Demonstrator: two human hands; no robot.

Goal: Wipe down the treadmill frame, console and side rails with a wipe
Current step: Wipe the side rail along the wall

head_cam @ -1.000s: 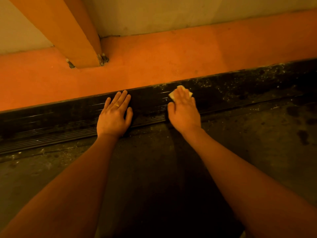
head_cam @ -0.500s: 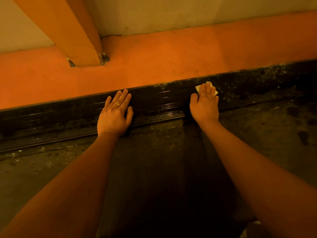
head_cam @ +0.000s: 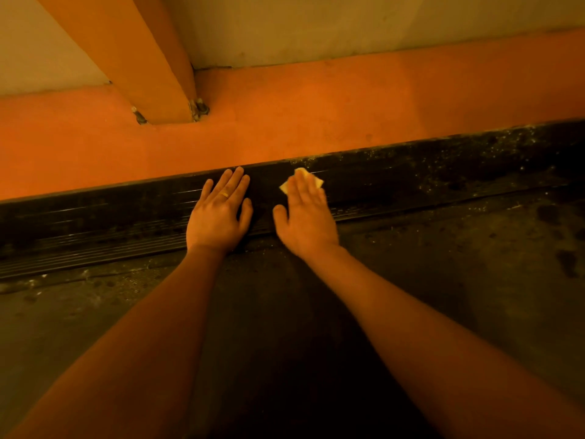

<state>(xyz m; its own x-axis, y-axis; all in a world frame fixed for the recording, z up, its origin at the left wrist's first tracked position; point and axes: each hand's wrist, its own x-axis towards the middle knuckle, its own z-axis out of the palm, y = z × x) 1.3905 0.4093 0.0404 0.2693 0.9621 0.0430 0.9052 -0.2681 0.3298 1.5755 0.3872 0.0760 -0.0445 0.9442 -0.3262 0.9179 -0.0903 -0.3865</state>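
R hand (head_cam: 305, 218) presses wipe (head_cam: 303, 173) on black side rail (head_cam: 411, 182); L hand (head_cam: 218, 217) flat beside; both fingers straight.

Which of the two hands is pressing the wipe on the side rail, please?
The right hand: the wipe peeks out from under it; the left hand, wearing a ring, lies on bare side rail.

a pale, plain floor (head_cam: 364, 26) runs along the top, past the far edge of the treadmill frame (head_cam: 316, 115). it looks dull and a bit dirty, with a few small dark spots. a smaller bit of it shows in the top left corner. the light is dim and warm, and it makes everything look orange and yellow.
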